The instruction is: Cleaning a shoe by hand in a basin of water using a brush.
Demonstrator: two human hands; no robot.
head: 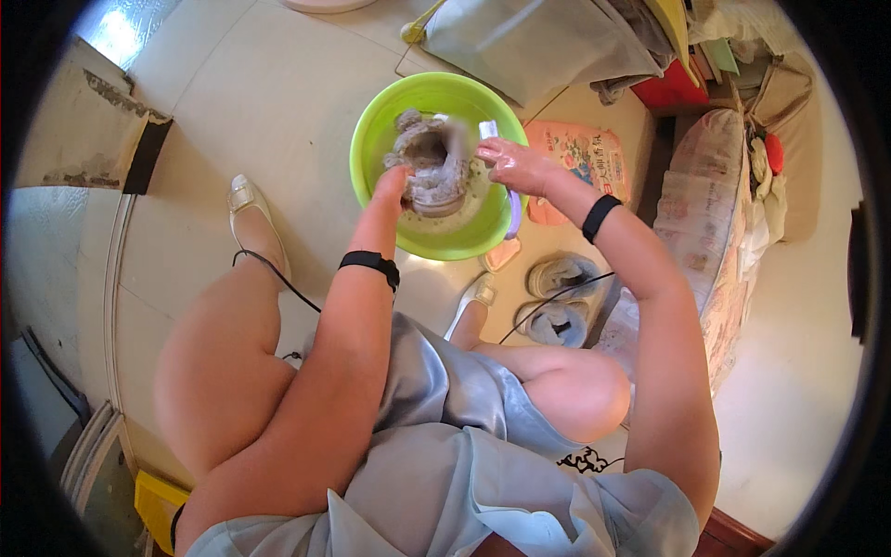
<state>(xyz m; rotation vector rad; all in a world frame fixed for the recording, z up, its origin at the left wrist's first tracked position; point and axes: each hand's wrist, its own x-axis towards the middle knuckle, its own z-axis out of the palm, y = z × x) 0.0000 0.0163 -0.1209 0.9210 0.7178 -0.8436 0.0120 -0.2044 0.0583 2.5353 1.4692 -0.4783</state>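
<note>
A bright green plastic basin [363, 188] stands on the floor in front of me with shallow sudsy water in it. Inside sits a wet grey fleece-lined shoe [438, 191], its dark opening facing up. My left hand [394, 186] grips the near left side of this shoe. Over the basin's right side, my right hand [518, 166] is closed around a scrubbing brush [514, 216] with a lavender handle. The brush's white end [489, 129] shows beyond my fingers, apart from the shoe. Wet suds shine on my right fingers.
A pink printed packet [585, 163] lies right of the basin. Two fleece-lined shoes [557, 324] stand nearer me, by a small pinkish object [502, 255]. A padded, patterned piece [696, 216] borders the right. Black cables [550, 303] cross near my arms. A grey fabric hamper [529, 42] stands beyond the basin.
</note>
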